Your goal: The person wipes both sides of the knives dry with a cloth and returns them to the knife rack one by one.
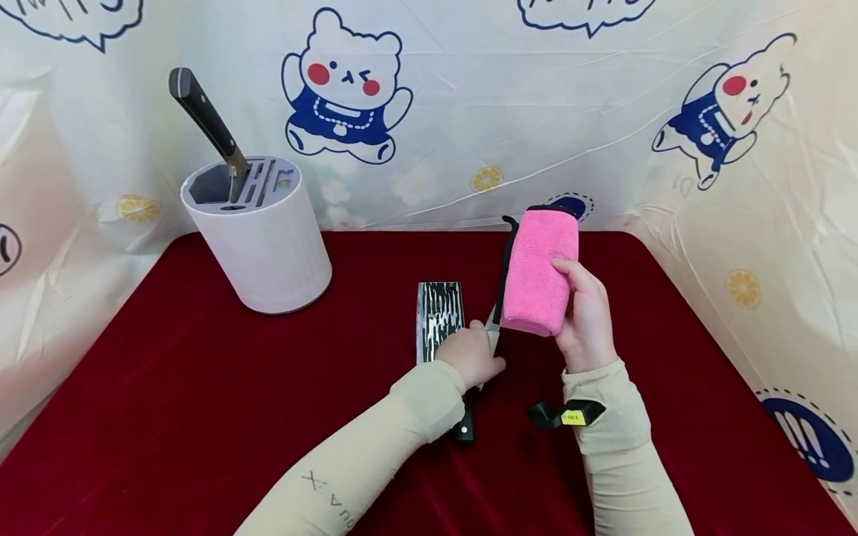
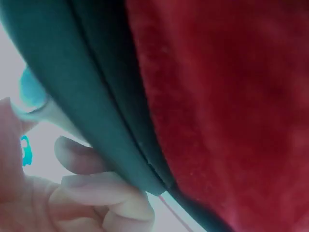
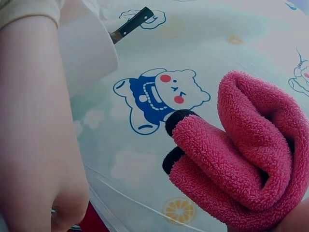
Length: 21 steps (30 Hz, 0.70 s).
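My right hand [image 1: 586, 316] grips a folded pink towel [image 1: 539, 272] with black trim, raised over the right of the table. Its thumb lies on the towel's front; in the right wrist view the towel [image 3: 246, 154] shows its folded layers. Low over the table, my left hand [image 1: 469, 353] holds a narrow metal knife [image 1: 493, 339], mostly hidden by the fingers and the towel. Beneath that hand lies a cleaver [image 1: 439, 313] with a black-and-silver blade and black handle. In the left wrist view, curled fingers [image 2: 101, 198] show beside a blurred dark shape.
A white knife block [image 1: 268, 253] stands at the back left, one black-handled knife [image 1: 208, 119] leaning in its wide opening. Dark red cloth [image 1: 234, 417] covers the table. A printed curtain [image 1: 456, 89] hangs behind and at the sides.
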{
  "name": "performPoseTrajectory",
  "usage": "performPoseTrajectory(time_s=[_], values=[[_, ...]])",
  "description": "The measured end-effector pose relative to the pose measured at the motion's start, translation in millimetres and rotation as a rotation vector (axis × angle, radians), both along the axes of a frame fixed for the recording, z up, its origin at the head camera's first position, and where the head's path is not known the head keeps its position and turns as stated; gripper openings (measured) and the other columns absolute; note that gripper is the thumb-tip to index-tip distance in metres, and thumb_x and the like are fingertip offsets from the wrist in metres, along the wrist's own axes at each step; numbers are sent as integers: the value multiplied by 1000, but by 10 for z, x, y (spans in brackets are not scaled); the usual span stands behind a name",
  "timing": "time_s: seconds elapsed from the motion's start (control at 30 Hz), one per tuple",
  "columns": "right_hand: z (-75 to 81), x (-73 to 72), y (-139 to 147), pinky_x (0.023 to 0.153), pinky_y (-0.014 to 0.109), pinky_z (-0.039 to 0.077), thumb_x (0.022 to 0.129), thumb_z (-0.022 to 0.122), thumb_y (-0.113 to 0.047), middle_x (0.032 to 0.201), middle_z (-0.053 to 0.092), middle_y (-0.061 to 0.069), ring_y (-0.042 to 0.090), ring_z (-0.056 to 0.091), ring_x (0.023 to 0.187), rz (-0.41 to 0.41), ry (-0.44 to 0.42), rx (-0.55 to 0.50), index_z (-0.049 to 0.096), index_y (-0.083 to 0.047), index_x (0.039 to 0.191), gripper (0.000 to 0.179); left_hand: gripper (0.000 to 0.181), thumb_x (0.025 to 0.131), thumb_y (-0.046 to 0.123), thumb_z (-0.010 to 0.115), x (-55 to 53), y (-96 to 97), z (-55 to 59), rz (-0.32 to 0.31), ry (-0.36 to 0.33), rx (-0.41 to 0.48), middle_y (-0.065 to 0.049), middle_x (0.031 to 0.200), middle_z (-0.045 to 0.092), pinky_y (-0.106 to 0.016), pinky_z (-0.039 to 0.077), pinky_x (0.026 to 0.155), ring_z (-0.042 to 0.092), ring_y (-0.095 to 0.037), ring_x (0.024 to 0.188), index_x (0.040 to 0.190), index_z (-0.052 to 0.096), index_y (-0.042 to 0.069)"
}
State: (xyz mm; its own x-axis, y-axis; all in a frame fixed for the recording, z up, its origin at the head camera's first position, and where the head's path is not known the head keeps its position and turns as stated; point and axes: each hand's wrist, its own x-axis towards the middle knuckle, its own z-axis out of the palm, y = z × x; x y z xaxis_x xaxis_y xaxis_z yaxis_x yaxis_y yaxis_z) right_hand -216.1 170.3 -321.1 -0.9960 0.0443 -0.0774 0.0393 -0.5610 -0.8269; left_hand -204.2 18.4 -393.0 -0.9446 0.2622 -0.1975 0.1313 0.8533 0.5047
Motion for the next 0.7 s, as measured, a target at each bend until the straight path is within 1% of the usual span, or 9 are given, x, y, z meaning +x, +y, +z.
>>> performPoseTrajectory(time_s=[0.07, 0.1, 0.17, 0.23, 0.33, 0.4, 0.53, 0.63, 0.7], values=[[0, -3, -2, 92, 30, 47, 100, 56, -19, 129, 48, 1, 16, 47, 116, -1, -2, 3, 44, -11, 136, 39, 44, 88, 33, 67, -5, -18, 9, -9, -14, 14, -10, 79, 64, -29, 48, 55, 61, -19, 64, 109, 50, -1], [1, -4, -2, 92, 30, 47, 100, 55, -19, 129, 48, 1, 16, 47, 116, -1, -3, 4, 44, -11, 137, 39, 41, 88, 33, 66, -5, -27, 18, -15, -24, 27, -10, 77, 65, -29, 48, 56, 61, -19, 63, 107, 52, -2], [1, -7, -4, 92, 30, 47, 100, 55, -19, 129, 47, 1, 16, 47, 117, 1, -7, 8, 43, -11, 137, 39, 32, 91, 31, 62, -5, -43, 40, -29, -43, 53, -9, 72, 64, -29, 47, 56, 60, -19, 61, 99, 58, 0], [1, -9, -3, 92, 30, 48, 100, 55, -19, 129, 47, 1, 16, 47, 117, 3, -10, 11, 42, -11, 137, 40, 23, 93, 29, 57, -6, -50, 54, -42, -51, 74, -6, 70, 61, -29, 46, 55, 57, -17, 59, 87, 61, 7], [0, -8, -2, 92, 31, 48, 100, 55, -20, 129, 47, 1, 17, 47, 117, 9, -18, 15, 42, -12, 138, 41, 26, 97, 26, 51, -9, -56, 60, -44, -65, 108, -4, 66, 59, -28, 44, 52, 54, -17, 55, 77, 59, 12], [-2, -6, 0, 91, 31, 48, 100, 55, -21, 129, 47, 1, 17, 47, 117, 11, -22, 19, 41, -12, 138, 41, 25, 98, 24, 50, -7, -66, 62, -29, -83, 145, -5, 65, 58, -27, 44, 50, 53, -16, 52, 81, 60, 10], [-6, -4, 2, 91, 31, 49, 100, 54, -21, 128, 47, 1, 17, 47, 116, 13, -21, 23, 42, -12, 137, 39, 29, 99, 19, 47, 18, -122, 112, 34, -137, 270, -9, 65, 57, -28, 48, 43, 55, -18, 47, 108, 58, -7], [-5, -8, 1, 90, 31, 49, 101, 54, -20, 128, 47, 1, 17, 48, 116, 14, -14, 26, 43, -12, 136, 38, 34, 99, 14, 44, 32, -184, 181, 60, -146, 364, -11, 69, 58, -28, 50, 42, 55, -18, 46, 123, 49, -10], [-3, -10, -2, 89, 31, 49, 100, 54, -21, 127, 48, 1, 17, 48, 115, 11, -13, 29, 43, -12, 135, 37, 35, 99, 12, 42, 32, -225, 230, 62, -139, 413, -14, 73, 60, -28, 49, 41, 53, -16, 45, 127, 47, -9]])
